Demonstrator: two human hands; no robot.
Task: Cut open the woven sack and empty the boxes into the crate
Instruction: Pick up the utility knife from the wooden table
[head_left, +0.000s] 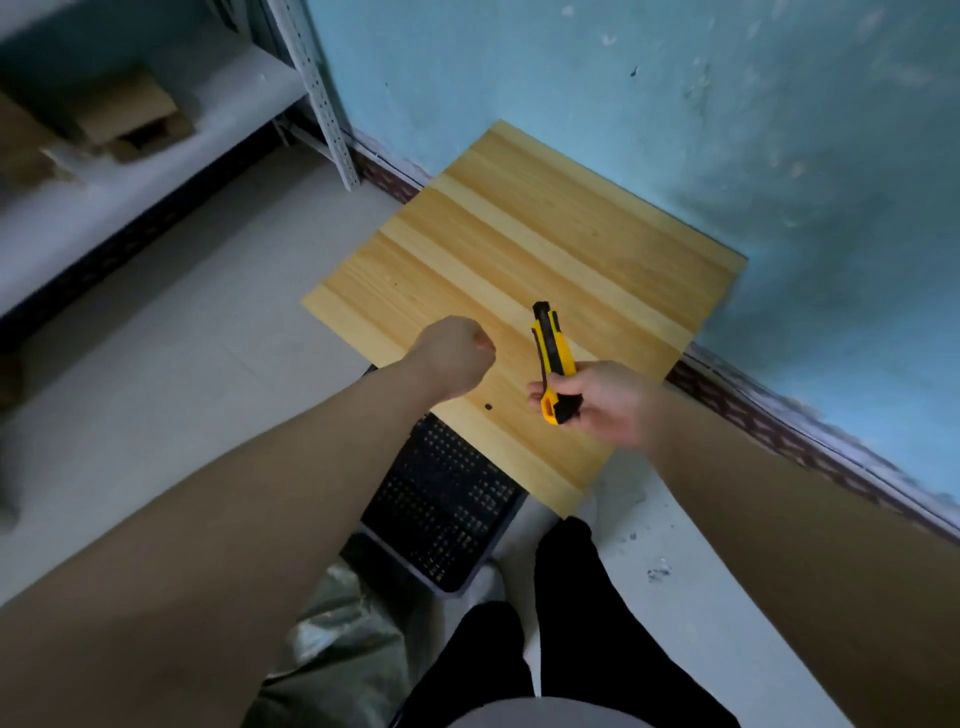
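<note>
My right hand (602, 400) grips a yellow and black utility knife (551, 358) by its rear end, tip pointing away from me, above the wooden table (519, 249). To its left, my left hand (457, 353) is a closed fist with nothing in it, hovering over the table's near-left part. A black perforated plastic crate (441, 509) sits on the floor, partly under the table's near edge. The greyish woven sack (337, 644) lies on the floor by my legs, partly hidden by my left forearm.
A blue wall (727, 104) runs behind and to the right of the table. A white metal shelf (104, 171) with cardboard boxes (124, 114) stands at the left. Pale floor tiles (182, 364) spread between shelf and table. A small dark spot (488, 407) marks the tabletop.
</note>
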